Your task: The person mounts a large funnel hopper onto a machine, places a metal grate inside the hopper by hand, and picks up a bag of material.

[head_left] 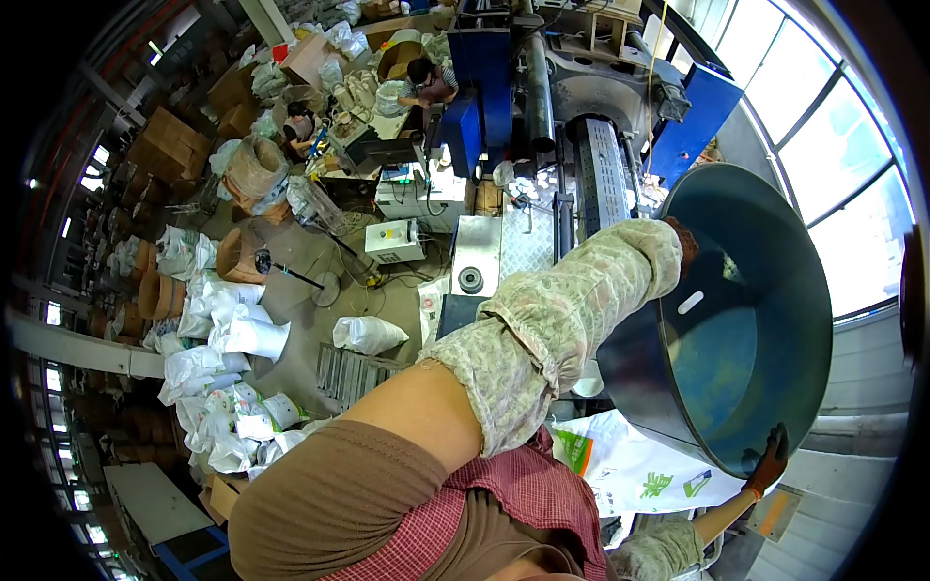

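A big dark blue-green tub (741,378) is tilted on its side, its mouth facing right and its inside showing. A pale patch (729,267) sticks to its inner wall. My left hand (685,244), in a brown glove under a camouflage sleeve, is closed at the tub's upper rim; its fingers are partly hidden. My right hand (772,463), in a dark glove with an orange cuff, grips the lower rim. Beneath the tub lies a white printed bag (639,474) with green marks.
A large machine (591,174) with blue posts stands ahead. White sacks (232,339) are piled at left, with another sack (370,335) on the floor. A stand (327,289) and a white box (392,242) are nearby. Two people work at the back. Windows line the right.
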`<state>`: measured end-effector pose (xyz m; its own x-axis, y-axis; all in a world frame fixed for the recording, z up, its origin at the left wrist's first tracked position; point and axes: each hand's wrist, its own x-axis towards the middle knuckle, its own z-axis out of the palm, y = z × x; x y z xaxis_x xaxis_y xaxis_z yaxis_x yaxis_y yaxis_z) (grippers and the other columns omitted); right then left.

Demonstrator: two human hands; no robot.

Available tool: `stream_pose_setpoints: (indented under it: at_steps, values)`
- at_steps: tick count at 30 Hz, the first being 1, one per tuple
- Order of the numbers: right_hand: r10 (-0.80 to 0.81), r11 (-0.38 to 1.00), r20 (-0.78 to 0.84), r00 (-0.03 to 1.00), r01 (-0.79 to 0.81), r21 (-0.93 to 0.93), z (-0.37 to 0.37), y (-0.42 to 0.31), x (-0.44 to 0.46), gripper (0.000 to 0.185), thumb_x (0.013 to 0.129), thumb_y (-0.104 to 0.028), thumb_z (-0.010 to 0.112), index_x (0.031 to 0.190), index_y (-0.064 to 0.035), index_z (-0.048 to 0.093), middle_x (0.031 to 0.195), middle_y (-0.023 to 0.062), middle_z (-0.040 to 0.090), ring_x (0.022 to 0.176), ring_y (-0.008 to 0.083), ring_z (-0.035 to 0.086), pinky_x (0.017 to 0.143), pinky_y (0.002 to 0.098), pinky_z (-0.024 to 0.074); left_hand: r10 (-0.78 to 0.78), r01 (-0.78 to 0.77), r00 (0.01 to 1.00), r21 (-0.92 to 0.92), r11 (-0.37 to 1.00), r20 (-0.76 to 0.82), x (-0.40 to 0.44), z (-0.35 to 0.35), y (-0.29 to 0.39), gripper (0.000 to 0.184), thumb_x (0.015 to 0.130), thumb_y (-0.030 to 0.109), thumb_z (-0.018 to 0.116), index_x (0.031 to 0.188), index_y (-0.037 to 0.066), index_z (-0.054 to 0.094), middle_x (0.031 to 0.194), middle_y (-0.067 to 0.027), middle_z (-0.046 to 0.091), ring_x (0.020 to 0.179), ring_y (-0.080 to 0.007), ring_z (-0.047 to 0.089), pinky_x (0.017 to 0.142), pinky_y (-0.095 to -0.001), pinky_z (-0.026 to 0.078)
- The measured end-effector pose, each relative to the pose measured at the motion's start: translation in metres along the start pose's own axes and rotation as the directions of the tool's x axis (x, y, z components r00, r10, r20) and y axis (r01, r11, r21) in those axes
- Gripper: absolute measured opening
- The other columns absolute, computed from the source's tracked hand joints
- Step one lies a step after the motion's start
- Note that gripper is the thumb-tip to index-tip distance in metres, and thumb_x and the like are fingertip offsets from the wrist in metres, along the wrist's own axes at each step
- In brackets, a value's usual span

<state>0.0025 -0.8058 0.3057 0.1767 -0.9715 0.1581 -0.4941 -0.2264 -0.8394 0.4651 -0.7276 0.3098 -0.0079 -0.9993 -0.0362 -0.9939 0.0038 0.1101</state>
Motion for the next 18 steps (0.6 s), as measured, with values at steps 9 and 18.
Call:
stream_pose_setpoints:
  at_steps: [9,18]
  values:
    - [-0.047,0.997,-0.011,0.999,0.047,-0.065,0.001,-0.007,-0.004,0.029,0.081,-0.008,0.046,0.107,0.0000,0.055,0.103,0.0061,0.059,0.091,0.0158,0.055,0.083,0.0263,0.0413,-0.039,0.038,0.998,0.026,0.999,0.045,0.007,0.002,0.001,0.027,0.063,0.031,0.060,0.080,0.012,0.065,0.080,-0.0071,0.063,0.078,-0.0228,0.060,0.066,-0.0377,0.041]
    - [0.015,1.000,-0.003,1.000,-0.015,-0.026,-0.002,0.003,0.000,0.031,0.081,-0.006,0.044,0.110,0.0010,0.053,0.107,0.0079,0.057,0.095,0.0169,0.054,0.084,0.0275,0.0408,-0.024,0.024,1.000,0.032,0.999,0.004,0.009,0.008,-0.001,0.025,0.061,0.031,0.062,0.077,0.012,0.066,0.077,-0.0059,0.064,0.075,-0.0225,0.062,0.061,-0.0374,0.042]
